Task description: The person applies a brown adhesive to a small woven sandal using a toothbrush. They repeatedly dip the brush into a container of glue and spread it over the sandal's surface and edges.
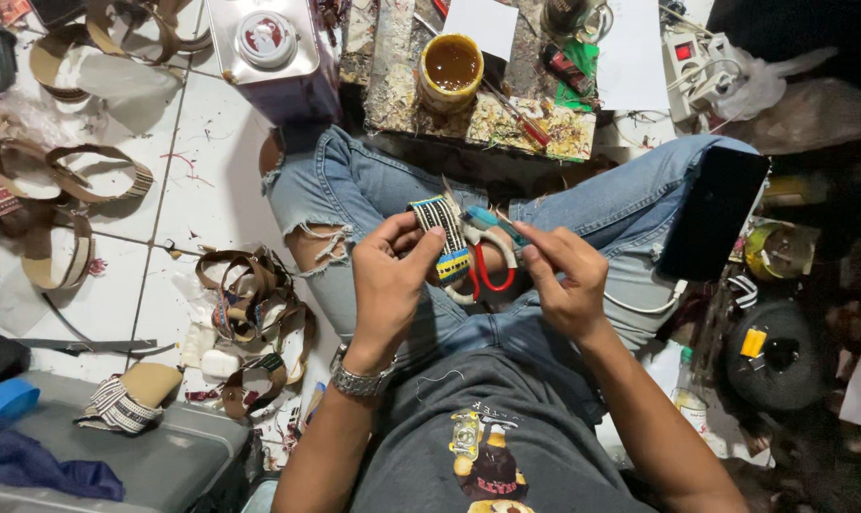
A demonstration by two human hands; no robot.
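Note:
My left hand point(390, 275) holds a strip of woven fabric point(444, 233) with black, white, blue and yellow stripes, pinched between thumb and fingers above my lap. My right hand point(563, 280) grips a pair of scissors point(482, 249) with red and white handles and a teal part near the blades. The scissors' blades point up beside the top of the strip. Both hands hover over my crossed legs in torn blue jeans point(354, 190). A metal watch point(359, 380) sits on my left wrist.
A tin of brown glue point(451, 68) stands on a paint-spattered board point(478, 119) ahead. A metal can point(269, 52) is at its left. Brown straps point(250, 304) lie on the white tiles at left. A black phone point(713, 214) rests on my right knee. A power strip point(696, 62) is far right.

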